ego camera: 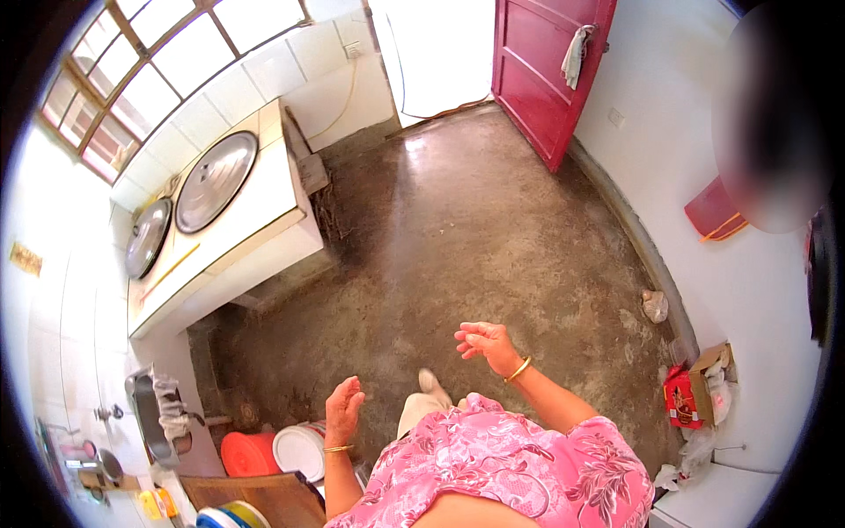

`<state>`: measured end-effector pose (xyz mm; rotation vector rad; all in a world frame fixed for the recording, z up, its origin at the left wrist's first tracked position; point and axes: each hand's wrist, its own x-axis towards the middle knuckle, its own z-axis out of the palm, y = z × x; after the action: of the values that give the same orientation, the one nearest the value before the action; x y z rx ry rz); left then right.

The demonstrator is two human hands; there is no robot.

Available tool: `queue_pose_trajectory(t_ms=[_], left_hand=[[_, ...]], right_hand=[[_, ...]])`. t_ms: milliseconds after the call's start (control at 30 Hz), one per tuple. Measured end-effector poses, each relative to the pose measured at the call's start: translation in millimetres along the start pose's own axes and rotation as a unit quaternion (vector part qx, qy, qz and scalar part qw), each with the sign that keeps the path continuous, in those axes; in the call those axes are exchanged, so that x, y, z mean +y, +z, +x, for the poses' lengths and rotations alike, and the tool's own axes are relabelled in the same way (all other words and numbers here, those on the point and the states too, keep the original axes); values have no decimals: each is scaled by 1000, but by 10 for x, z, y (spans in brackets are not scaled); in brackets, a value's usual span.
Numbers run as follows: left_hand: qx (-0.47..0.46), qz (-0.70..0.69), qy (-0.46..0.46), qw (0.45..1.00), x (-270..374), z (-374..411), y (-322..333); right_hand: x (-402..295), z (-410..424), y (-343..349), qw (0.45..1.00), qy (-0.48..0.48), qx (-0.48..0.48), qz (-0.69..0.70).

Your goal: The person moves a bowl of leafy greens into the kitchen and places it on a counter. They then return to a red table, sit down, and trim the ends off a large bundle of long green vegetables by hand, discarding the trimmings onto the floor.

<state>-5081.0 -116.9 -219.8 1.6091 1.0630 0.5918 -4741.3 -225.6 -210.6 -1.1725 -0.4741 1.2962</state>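
Note:
My left hand (pixel 344 410) is raised in front of my body with nothing in it, a gold-coloured bangle on its wrist. Below it, a white-lidded bucket (pixel 299 453) and a red plastic bucket (pixel 247 455) stand on the floor. Over the bare concrete floor (pixel 422 264) hangs my right hand (pixel 487 347), also holding nothing. Its fingers are loosely curled and a little apart, and a bangle (pixel 517 369) circles that wrist too. Neither hand touches any object. One shoe (pixel 432 384) shows ahead of my pink floral shirt (pixel 502 455).
A tiled stove counter (pixel 277 191) with two large metal lids (pixel 218 181) (pixel 149 239) juts in on the left. A red door (pixel 542 72) stands ajar beside a bright doorway. At right, a cardboard box (pixel 704 389) holding bags sits by the wall. A sink (pixel 152 412) is lower left.

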Motion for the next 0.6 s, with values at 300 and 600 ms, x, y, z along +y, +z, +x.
queue_pose_trajectory(t_ms=[300, 600], left_hand=[[-64, 65, 13, 996, 309, 2395, 124], [-231, 90, 244, 937, 1302, 5348, 855]], right_hand=[[-795, 1502, -633, 988, -50, 143, -17], [-1854, 3022, -1046, 960, -131, 248, -2]])
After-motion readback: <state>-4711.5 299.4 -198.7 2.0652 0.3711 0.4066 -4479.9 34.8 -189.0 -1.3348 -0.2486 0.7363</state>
